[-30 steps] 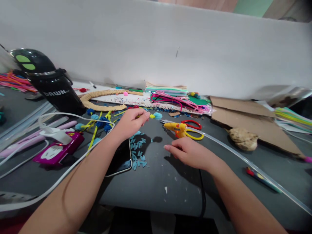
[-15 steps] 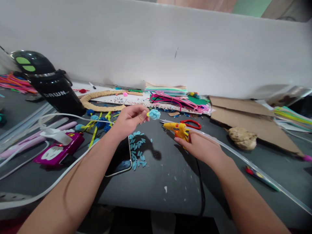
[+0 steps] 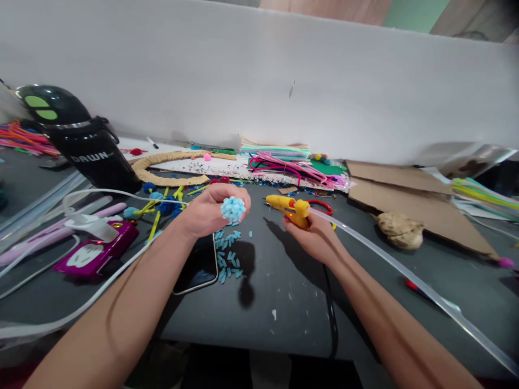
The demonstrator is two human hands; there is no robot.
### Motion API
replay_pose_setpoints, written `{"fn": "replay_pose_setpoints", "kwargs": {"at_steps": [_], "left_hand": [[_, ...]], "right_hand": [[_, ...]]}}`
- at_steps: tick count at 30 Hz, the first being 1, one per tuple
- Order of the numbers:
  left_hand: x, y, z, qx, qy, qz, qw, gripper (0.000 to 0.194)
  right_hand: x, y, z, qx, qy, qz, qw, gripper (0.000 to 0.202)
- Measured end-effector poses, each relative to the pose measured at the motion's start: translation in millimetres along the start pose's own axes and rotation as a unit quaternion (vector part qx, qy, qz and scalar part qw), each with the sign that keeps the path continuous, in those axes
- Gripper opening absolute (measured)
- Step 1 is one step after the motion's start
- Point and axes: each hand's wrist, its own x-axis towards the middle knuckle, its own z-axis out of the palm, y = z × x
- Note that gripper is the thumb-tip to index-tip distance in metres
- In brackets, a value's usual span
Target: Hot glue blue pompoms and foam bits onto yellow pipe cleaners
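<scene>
Space lies between the round, pale blue, fuzzy ball point(image 3: 233, 208) and the yellow plastic glue gun point(image 3: 298, 209). They are near each other but not touching, both up over the dark grey table point(image 3: 279, 335). The person's left hand point(image 3: 208, 208) has the ball, pinched in its fingers, with the bumpy front turned toward the person. I can't see what is behind it. The right hand point(image 3: 314, 235) is wrapped around the glue gun's handle. The gun runs side to side, and its thin tip points left, toward the left hand's side. A long, clear plastic stick point(image 3: 381, 251) sticks out of its back and slopes down to the right. Both arms reach forward, and they lean in toward the middle. Under the ball, small light blue fuzzy bits point(image 3: 232, 255) are spread on the table, just beside a flat black phone with a pale edge point(image 3: 203, 270).
</scene>
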Motion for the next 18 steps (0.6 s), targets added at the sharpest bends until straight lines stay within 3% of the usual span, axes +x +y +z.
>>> {"fn": "replay_pose_setpoints", "kwargs": {"at_steps": [5,9,14,18], "left_hand": [[7,-4,1.9,-0.026,0.086,-0.041,0.995,0.029],[13,-6,6.7,0.039,0.147,-0.102,0.983,0.027],[13,-8,13.1,0.199,0.167,-0.116,0.959,0.038],[9,-9,14.4,0.387,0.169,-0.053,0.905,0.039]], "right_hand": [[-1,-9,-5,0.167,0.033,0.039,0.985,0.028],[1,-10,-7,0.237,0.043,0.059,0.969,0.03],[-1,-9,-5,0.249,0.031,0.046,0.967,0.028],[-3,-8,-5,0.229,0.023,0.047,0.972,0.028]]}}
